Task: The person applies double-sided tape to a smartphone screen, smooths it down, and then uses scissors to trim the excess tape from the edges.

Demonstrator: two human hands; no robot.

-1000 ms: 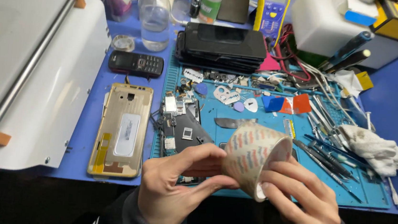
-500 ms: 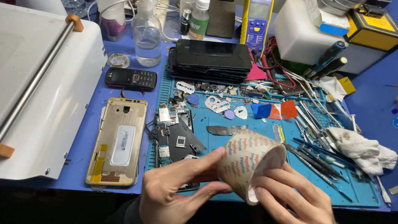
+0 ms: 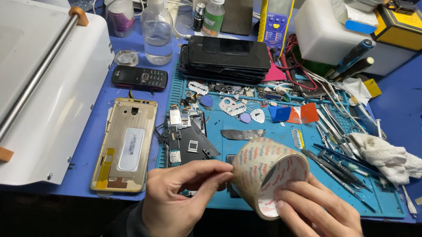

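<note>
A wide roll of clear tape with red print is held above the front edge of the blue work mat. My right hand cups the roll from below and the right. My left hand pinches at the roll's left rim with thumb and fingertips. Just behind the hands lie a dismantled phone board with dark parts and a gold phone frame, face up.
A white machine with a metal roller bar fills the left. A stack of dark phones, a small black keypad phone, bottles, a yellow meter, tweezers and tools and a white cloth crowd the desk.
The hands and tape roll stay near the front edge; the roll has turned slightly and my left fingers have shifted along its rim. The view has tilted a little.
</note>
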